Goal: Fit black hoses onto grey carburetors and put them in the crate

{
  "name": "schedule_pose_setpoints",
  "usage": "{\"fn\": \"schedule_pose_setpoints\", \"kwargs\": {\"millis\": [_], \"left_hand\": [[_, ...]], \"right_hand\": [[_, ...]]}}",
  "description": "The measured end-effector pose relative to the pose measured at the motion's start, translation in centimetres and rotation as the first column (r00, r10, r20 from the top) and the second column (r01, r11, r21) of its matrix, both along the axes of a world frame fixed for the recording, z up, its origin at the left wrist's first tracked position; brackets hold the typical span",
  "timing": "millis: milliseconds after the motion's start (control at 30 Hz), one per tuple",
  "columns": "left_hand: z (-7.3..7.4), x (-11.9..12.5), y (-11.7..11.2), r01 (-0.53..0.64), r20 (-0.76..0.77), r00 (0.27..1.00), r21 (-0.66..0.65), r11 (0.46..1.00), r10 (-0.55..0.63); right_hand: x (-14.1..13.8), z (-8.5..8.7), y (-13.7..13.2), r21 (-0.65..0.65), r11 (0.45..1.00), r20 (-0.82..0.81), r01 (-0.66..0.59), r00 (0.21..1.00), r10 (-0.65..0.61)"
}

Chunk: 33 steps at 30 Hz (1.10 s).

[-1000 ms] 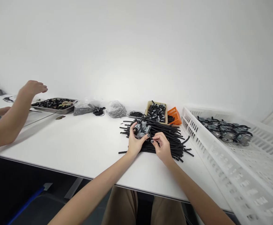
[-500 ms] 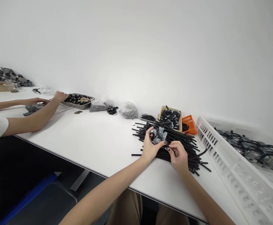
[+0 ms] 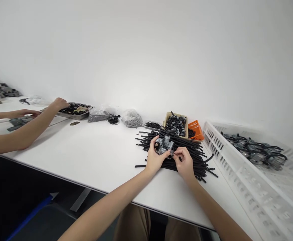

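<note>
A grey metal carburetor (image 3: 167, 144) with a black round fitting on its left side is held above the pile of black rubber hoses (image 3: 196, 157). My left hand (image 3: 154, 159) grips it from the left, with fingers behind and thumb along the lower front. At the carburetor's lower right edge, my right hand (image 3: 186, 163) pinches with thumb and forefinger, close to the left thumb tip. Whatever sits between those right fingertips is too small and covered to make out. A black hose curves up behind the carburetor's top.
Behind the hoses stand a cream basket (image 3: 164, 122) of small black-and-grey parts and an orange basket (image 3: 199, 132). On the right, a white crate (image 3: 236, 174) holds several carburetors (image 3: 257, 150). Plastic bags (image 3: 131, 118) and a metal tray (image 3: 79, 116) line the wall. A co-worker's arms (image 3: 35, 129) reach from the left.
The view has turned slightly right, so most things sit further left. My right fingertips have closed in against the carburetor's lower edge. The left hand keeps its hold.
</note>
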<state>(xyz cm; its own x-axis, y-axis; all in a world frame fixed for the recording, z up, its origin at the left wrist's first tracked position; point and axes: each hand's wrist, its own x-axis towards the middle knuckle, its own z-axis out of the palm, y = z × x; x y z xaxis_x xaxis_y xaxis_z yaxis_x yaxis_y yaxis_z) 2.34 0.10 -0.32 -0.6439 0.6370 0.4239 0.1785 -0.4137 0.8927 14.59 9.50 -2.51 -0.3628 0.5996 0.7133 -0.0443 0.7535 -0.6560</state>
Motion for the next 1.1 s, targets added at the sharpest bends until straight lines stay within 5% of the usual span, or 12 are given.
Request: {"fn": "schedule_pose_setpoints", "kwargs": {"millis": [100,167,333,667,967,1100], "left_hand": [[-0.1,-0.1,0.1,0.002,0.003,1.000,0.000,1.000,-0.002],[-0.2,-0.2,0.2,0.001,0.015,1.000,0.002,1.000,-0.001],[0.0,-0.3,0.3,0.077,0.085,0.993,0.020,0.997,-0.079],[0.3,-0.5,0.3,0.148,0.056,0.988,-0.038,0.988,-0.146],[-0.4,-1.1,0.5,0.261,0.132,0.957,-0.010,0.965,-0.257],[-0.4,-1.3,0.5,0.268,0.119,0.958,-0.033,0.963,-0.262]], "right_hand": [[-0.2,-0.1,0.4,-0.221,0.975,-0.076,-0.037,0.997,0.020],[-0.3,0.1,0.5,-0.311,0.936,-0.111,-0.166,0.984,0.137],[-0.3,1.3,-0.6,-0.439,0.751,-0.173,-0.494,0.866,0.469],[0.5,2.8,-1.5,-0.563,0.650,-0.246,-0.510,0.854,0.458],[0.2,2.6,-1.3,-0.530,0.685,-0.240,-0.500,0.863,0.444],[0.5,2.8,-1.2,-0.559,0.629,-0.238,-0.541,0.831,0.503]]}}
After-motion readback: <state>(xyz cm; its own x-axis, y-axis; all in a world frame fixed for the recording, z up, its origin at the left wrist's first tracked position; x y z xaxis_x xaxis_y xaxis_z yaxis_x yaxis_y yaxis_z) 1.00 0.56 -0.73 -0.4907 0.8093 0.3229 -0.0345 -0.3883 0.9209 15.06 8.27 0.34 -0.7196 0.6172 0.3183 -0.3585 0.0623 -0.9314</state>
